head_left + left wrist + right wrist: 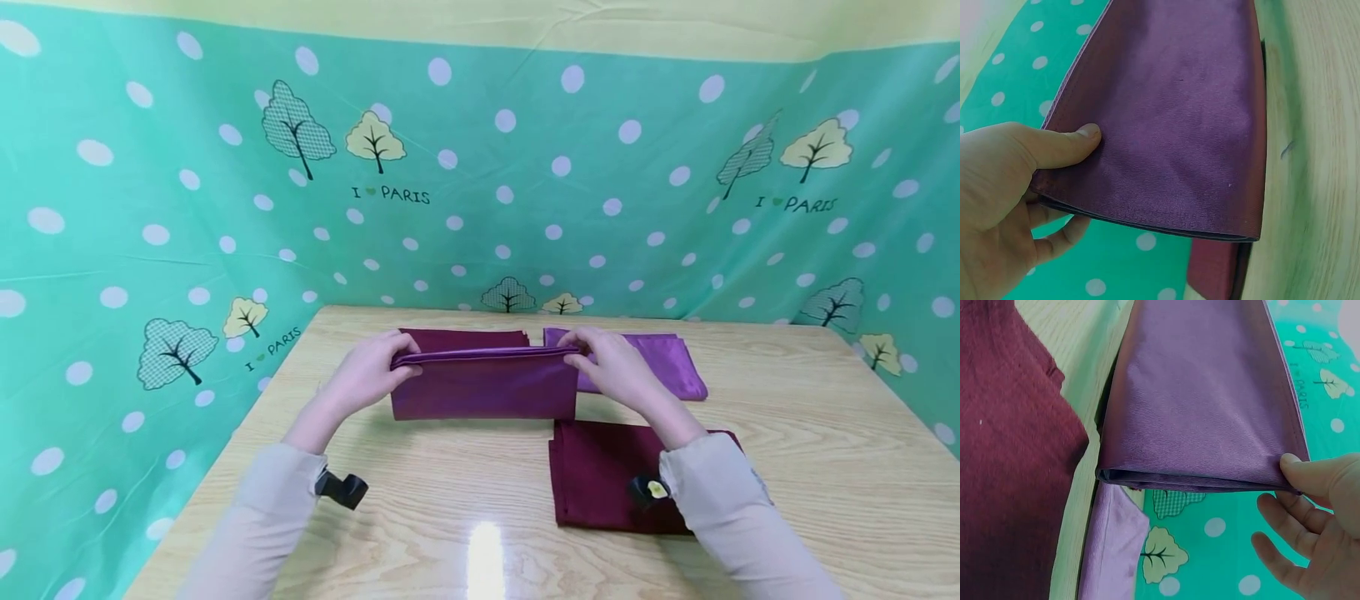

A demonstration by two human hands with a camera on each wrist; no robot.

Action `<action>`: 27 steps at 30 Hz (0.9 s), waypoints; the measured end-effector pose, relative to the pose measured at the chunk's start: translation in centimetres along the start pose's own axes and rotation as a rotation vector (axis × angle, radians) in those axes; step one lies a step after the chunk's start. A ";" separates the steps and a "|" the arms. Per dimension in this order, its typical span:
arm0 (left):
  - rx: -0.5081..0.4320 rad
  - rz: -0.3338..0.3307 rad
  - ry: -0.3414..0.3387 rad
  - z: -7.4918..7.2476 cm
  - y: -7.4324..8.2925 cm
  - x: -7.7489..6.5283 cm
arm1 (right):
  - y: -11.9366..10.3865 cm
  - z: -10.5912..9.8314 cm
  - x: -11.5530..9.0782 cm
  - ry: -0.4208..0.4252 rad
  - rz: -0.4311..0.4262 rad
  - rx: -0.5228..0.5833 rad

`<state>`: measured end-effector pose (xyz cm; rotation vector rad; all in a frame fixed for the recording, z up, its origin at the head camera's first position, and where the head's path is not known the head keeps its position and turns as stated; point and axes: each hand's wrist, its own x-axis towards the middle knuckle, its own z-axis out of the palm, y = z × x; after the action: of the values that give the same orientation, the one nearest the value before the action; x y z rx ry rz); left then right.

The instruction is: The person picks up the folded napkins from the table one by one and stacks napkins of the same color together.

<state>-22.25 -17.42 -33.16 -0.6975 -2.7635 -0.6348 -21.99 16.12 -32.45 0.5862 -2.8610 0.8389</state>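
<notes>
A folded purple cloth (483, 387) hangs upright between both hands, its layered top edge stretched level. My left hand (375, 371) pinches the top left corner, thumb on the near face and fingers behind. At the top right corner my right hand (611, 367) pinches it the same way. In the left wrist view the left thumb lies flat on the cloth (1179, 125); the right wrist view shows the cloth's (1191, 406) folded layers at its side edge. Behind it, a dark red folded cloth (465, 338) is partly hidden.
A lighter purple folded cloth (667, 362) lies at the back right of the wooden table (420, 517). Nearer, a maroon folded cloth (615, 483) lies under the right forearm. A green dotted curtain (495, 167) stands behind the table and along its sides.
</notes>
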 end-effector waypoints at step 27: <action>-0.140 -0.016 0.066 4.3 2.7 2.4 | 4.5 -2.5 -1.8 0.106 0.019 -0.017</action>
<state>-23.45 -12.37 -35.26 -0.6706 -2.6866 -0.8456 -22.12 21.53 -32.95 0.4980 -2.7789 0.8212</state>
